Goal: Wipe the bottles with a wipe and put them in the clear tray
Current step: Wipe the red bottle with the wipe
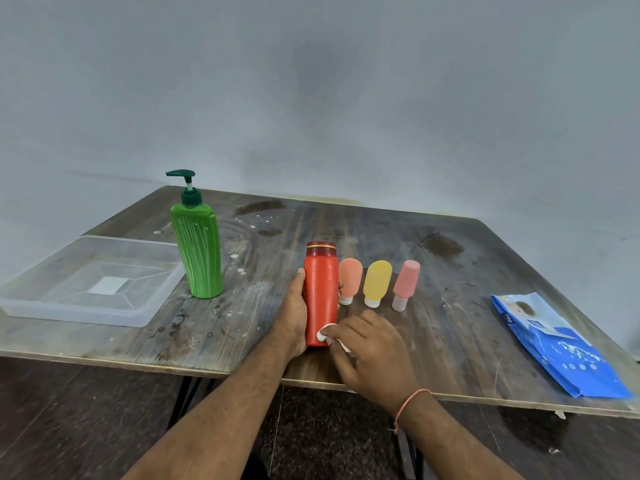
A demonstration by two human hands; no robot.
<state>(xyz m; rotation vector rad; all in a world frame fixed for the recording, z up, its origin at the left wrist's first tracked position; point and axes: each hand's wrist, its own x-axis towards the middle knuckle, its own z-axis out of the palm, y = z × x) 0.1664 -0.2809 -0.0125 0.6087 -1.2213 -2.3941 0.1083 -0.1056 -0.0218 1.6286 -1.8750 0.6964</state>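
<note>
My left hand [293, 315] grips a tall red bottle [321, 285] that stands upright on the table. My right hand [367, 355] pinches a white wipe [323, 332] and presses it against the bottle's lower part. Just right of it stand three small upside-down squeeze bottles: an orange one [349, 277], a yellow one [376, 280] and a pink one [406, 282]. A green pump bottle [198, 247] stands to the left. The clear tray [79, 313] lies at the table's left end with no bottle in it.
A blue pack of wipes [561, 348] lies at the right end of the worn wooden table [398, 237]. The table's near edge runs just under my wrists. A grey wall stands behind the table.
</note>
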